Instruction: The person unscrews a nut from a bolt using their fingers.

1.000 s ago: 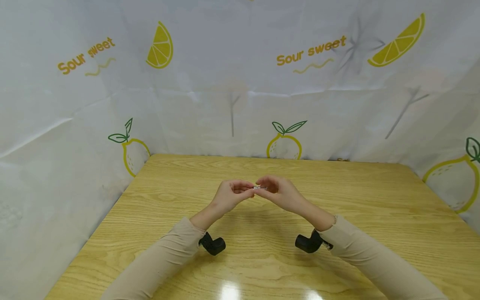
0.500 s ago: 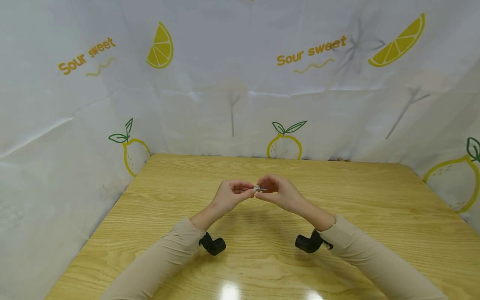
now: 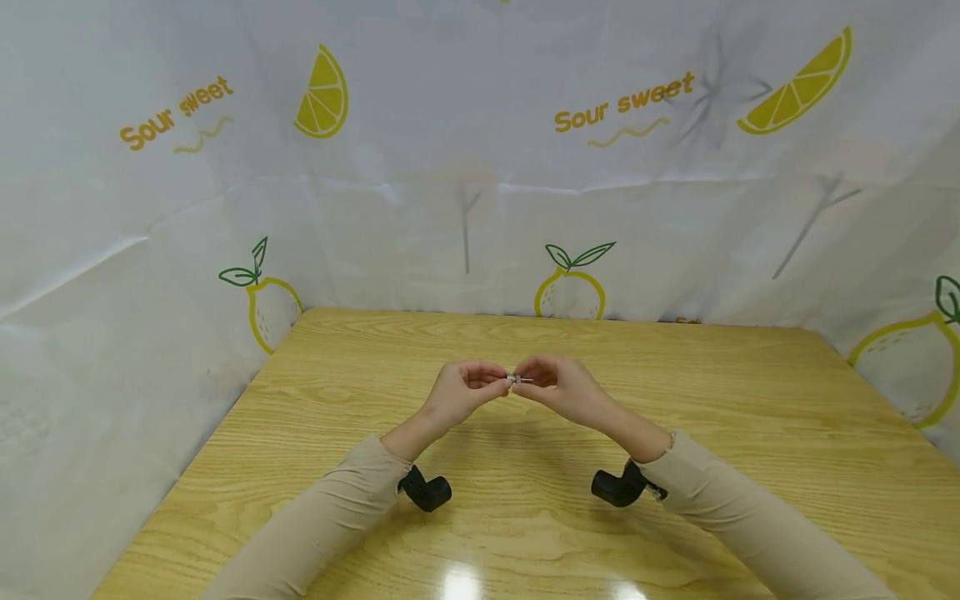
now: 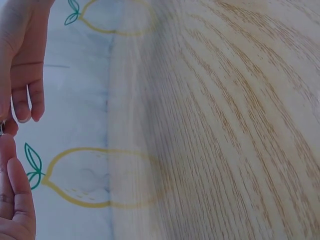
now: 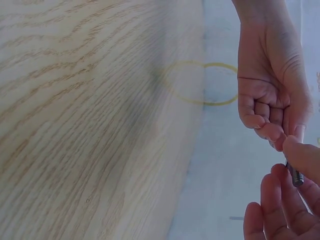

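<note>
Between the fingertips of both hands lies a small silver metal bolt (image 3: pixel 517 379), held above the table. Its thinner shaft points right, toward the right palm. Ridged thread shows on the free end of the bolt (image 5: pixel 298 179) in the right wrist view. My left hand (image 3: pixel 459 390) pinches its left end between thumb and fingers. Thumb and forefinger of my right hand (image 3: pixel 558 386) pinch it around its middle, hiding part of it. In the left wrist view the fingers cover nearly all the metal.
A wood-grain table (image 3: pixel 525 533) spreads beneath the hands. Behind it and along both sides hangs a white curtain (image 3: pixel 420 233) printed with lemons. Black wrist mounts (image 3: pixel 426 490) stick out inward below both cuffs.
Half a second ago the right fingers were parted more, showing more of the bolt; they have come down and closed around it again. The left hand has stayed in place.
</note>
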{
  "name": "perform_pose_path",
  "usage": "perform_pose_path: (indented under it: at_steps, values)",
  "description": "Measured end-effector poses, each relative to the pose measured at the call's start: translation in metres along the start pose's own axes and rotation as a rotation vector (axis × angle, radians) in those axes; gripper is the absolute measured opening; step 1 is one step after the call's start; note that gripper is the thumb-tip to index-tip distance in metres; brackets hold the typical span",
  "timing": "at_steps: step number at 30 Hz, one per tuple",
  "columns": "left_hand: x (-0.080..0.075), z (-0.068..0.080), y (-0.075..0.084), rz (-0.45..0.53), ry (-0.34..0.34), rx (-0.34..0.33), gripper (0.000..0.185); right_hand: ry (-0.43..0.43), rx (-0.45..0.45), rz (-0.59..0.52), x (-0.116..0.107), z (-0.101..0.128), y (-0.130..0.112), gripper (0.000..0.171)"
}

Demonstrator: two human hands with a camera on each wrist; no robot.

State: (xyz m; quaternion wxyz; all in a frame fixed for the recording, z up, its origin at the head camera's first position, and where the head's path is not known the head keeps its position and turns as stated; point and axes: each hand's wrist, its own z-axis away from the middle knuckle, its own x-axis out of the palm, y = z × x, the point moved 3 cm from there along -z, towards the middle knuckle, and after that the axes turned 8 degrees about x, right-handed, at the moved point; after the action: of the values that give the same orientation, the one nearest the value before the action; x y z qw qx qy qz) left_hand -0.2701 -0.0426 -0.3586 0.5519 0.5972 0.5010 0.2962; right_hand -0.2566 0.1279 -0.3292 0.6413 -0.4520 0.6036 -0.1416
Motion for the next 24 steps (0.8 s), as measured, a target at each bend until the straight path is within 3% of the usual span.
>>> perform_pose_path:
  at_steps: [14,24]
  values:
    - [0.0002,0.0009,0.0005,-0.006,-0.010,0.010,0.023,-0.075,-0.022,-0.017,0.0018,-0.0018,0.0016,0.027]
    - [0.0010,0.0015,0.0018,-0.014,0.009,0.015,0.022,0.008,0.005,0.005,0.0006,0.0004,-0.0005,0.024]
